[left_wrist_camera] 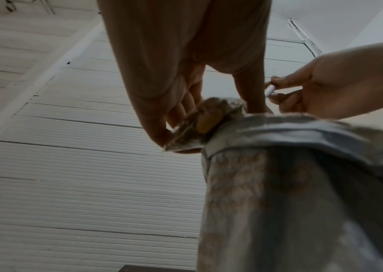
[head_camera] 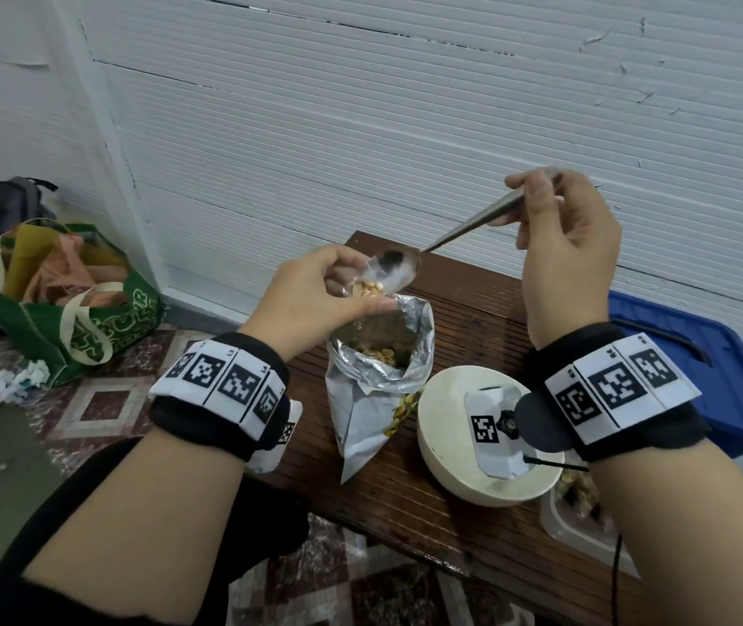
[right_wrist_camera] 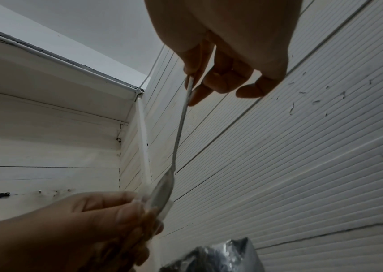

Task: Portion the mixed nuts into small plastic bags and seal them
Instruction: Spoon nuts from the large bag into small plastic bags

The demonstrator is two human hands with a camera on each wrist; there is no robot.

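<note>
The scene is viewed from above by the head camera, tilted down and forward toward a ribbed white wall point(head_camera: 451, 142), with both forearms and a wooden table point(head_camera: 464, 309) taken in at moderate range. From under the left wrist, the left hand point(left_wrist_camera: 174, 77) is seen very close, looking upward along the fingers. The right hand point(right_wrist_camera: 227, 49) is framed likewise from below by the right wrist camera. The spoon point(right_wrist_camera: 181, 128), both hands and the wall are shared by all three views.
</note>
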